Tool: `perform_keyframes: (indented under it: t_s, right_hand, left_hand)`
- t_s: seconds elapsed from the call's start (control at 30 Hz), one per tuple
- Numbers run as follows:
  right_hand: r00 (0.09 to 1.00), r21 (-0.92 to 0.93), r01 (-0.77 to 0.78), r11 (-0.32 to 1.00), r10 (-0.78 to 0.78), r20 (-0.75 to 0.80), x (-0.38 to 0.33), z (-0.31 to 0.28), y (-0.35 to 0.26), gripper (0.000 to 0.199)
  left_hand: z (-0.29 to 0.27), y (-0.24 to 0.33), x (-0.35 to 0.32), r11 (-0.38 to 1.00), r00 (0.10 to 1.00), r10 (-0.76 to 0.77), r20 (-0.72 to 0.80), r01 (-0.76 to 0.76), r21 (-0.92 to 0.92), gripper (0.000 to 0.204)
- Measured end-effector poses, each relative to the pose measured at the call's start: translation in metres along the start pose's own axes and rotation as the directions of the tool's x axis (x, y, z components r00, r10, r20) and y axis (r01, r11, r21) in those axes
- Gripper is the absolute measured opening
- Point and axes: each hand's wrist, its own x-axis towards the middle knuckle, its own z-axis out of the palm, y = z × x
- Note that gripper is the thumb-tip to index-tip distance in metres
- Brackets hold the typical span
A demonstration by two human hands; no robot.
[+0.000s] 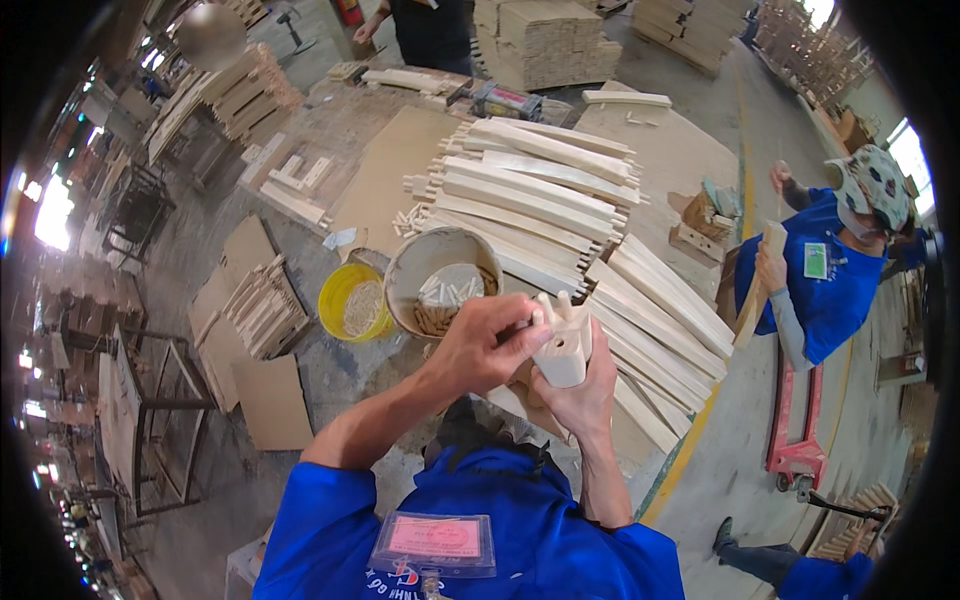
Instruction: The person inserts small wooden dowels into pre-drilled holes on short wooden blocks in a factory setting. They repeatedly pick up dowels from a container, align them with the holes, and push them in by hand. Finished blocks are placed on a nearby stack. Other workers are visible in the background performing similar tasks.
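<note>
My right hand (588, 398) is wrapped round a pale wooden furniture leg (563, 366), its near end raised toward me with a small hole in it. Several short pegs stand up from its top. My left hand (484, 342) pinches a wooden dowel (539, 317) against this end; how deep the dowel sits is hidden by the fingers. Just beyond my left hand is a large whitish bucket (398, 262) with loose dowels (448, 290) inside. Beside it on the left stands a yellow bucket (326, 300) holding small pale pieces.
Long wooden legs (530, 190) with pegged ends lie stacked ahead, and more (665, 300) to the right. A co-worker in blue (815, 270) holds a wooden piece at right, near a red pallet jack (797, 430). Cardboard (272, 402) and a metal-framed stand (150, 420) are on the left.
</note>
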Motion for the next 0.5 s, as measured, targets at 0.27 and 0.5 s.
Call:
perform_keyframes:
  t_s: [0.27,0.5]
  right_hand:
    - [0.999,-0.042,-0.038,0.998,0.037,-0.018,0.038,0.028,-0.018,0.080]
    - [0.994,0.066,-0.106,0.992,0.104,0.037,0.059,0.052,-0.022,0.085]
  left_hand:
    - [-0.039,-0.013,0.031,0.977,0.978,0.196,-0.064,-0.190,0.100,0.011]
    - [-0.062,-0.029,0.044,0.997,0.995,0.069,-0.066,-0.070,-0.014,0.012]
